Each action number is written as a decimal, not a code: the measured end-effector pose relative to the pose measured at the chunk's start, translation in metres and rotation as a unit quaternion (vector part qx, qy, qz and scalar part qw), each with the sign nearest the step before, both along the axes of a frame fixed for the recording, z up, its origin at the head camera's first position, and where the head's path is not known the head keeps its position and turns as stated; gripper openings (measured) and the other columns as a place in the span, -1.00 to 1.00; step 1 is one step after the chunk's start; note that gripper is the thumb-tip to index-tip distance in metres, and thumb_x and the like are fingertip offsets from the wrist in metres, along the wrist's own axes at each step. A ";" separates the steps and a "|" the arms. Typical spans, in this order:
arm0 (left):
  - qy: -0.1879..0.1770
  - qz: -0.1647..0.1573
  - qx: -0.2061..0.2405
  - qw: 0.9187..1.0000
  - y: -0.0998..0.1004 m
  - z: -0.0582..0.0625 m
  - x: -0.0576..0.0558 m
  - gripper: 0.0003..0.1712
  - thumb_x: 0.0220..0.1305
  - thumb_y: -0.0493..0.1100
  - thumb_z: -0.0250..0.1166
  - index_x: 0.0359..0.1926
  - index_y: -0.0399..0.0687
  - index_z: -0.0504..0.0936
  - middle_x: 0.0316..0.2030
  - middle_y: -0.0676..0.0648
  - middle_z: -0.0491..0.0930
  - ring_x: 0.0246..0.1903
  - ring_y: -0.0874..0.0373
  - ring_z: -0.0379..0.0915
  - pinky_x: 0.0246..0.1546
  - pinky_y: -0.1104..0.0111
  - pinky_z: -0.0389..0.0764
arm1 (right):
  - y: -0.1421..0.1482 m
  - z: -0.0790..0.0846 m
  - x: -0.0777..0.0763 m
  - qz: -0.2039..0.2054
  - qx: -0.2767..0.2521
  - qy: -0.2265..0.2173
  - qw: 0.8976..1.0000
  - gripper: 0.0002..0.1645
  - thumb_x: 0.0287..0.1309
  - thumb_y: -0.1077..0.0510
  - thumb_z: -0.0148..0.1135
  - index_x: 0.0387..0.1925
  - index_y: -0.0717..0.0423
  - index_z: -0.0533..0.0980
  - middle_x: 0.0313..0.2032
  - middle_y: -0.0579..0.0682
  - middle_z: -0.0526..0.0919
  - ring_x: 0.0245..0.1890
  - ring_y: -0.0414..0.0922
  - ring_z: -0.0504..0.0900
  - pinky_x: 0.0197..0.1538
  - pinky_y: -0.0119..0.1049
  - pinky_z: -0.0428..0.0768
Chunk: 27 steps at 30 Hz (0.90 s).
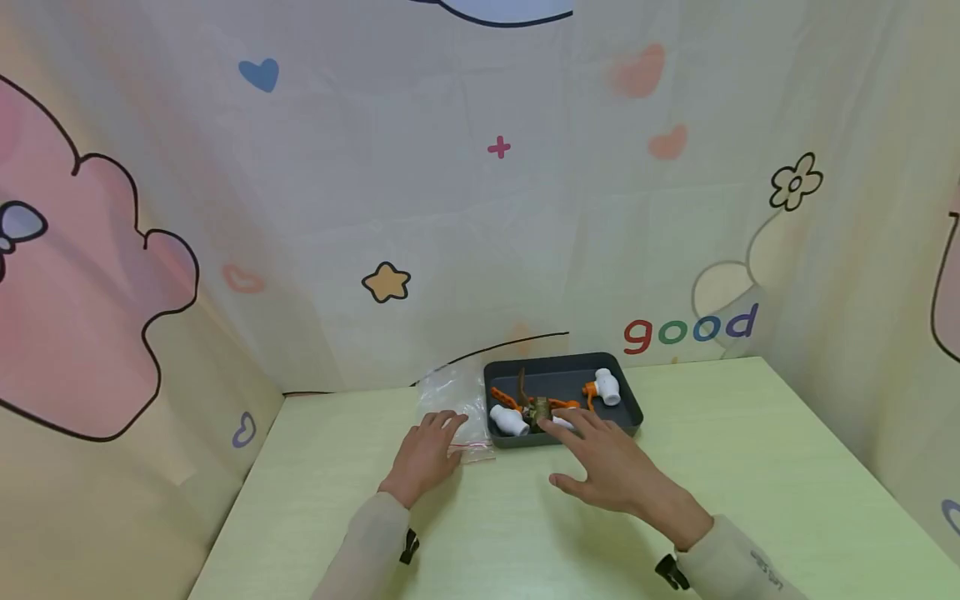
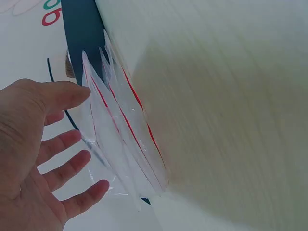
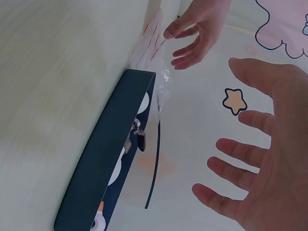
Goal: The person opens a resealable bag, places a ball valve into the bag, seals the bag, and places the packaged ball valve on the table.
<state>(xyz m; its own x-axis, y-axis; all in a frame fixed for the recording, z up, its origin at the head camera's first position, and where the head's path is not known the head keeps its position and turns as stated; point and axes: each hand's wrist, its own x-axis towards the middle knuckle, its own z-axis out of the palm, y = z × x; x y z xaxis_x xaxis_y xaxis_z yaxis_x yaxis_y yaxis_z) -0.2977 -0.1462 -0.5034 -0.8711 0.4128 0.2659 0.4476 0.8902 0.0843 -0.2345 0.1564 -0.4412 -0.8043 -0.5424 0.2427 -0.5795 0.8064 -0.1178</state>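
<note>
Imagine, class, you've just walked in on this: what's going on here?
A person has both hands out over a pale table. The left hand is at some clear plastic bags beside a dark tray, fingers spread; whether it touches them is hard to tell. The right hand hovers by the tray's near edge, holding nothing. In the tray lie white pieces, orange pieces and a brownish-green item.

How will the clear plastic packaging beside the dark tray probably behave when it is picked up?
The clear plastic packaging is probably floppy: its edges spread in loose layers. It seems light, as the film looks thin. Its glossy surface may be slippery.
</note>
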 end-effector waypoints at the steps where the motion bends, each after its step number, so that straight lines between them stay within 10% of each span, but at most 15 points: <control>1: 0.002 -0.001 -0.005 1.000 0.000 -0.001 -0.002 -0.40 0.21 -0.11 0.37 0.28 0.03 0.45 0.20 -0.09 0.51 0.20 -0.10 0.41 -0.04 0.03 0.59 | 0.000 0.000 0.000 0.000 0.000 -0.003 1.000 -0.14 0.14 -0.28 0.30 0.42 -0.15 0.29 0.35 0.07 0.38 0.32 0.13 0.40 0.19 0.25 0.47; 11: -0.012 -0.009 0.004 1.000 0.002 -0.010 -0.014 -0.57 0.15 -0.31 0.34 0.08 0.02 0.62 0.03 -0.04 0.63 -0.02 -0.01 0.54 -0.23 0.15 0.64 | 0.001 -0.003 0.000 0.015 -0.008 0.000 1.000 -0.16 0.15 -0.27 0.29 0.40 -0.11 0.31 0.34 0.08 0.39 0.33 0.11 0.39 0.19 0.23 0.47; 27: 0.091 0.014 0.039 0.995 0.000 -0.001 -0.016 -0.80 0.18 -0.33 0.30 -0.22 0.04 0.71 -0.34 0.05 0.71 -0.36 0.11 0.63 -0.51 0.26 0.58 | -0.003 0.000 -0.001 0.017 -0.017 0.015 1.000 -0.20 0.17 -0.23 0.29 0.38 -0.09 0.34 0.32 0.08 0.43 0.28 0.08 0.45 0.20 0.21 0.48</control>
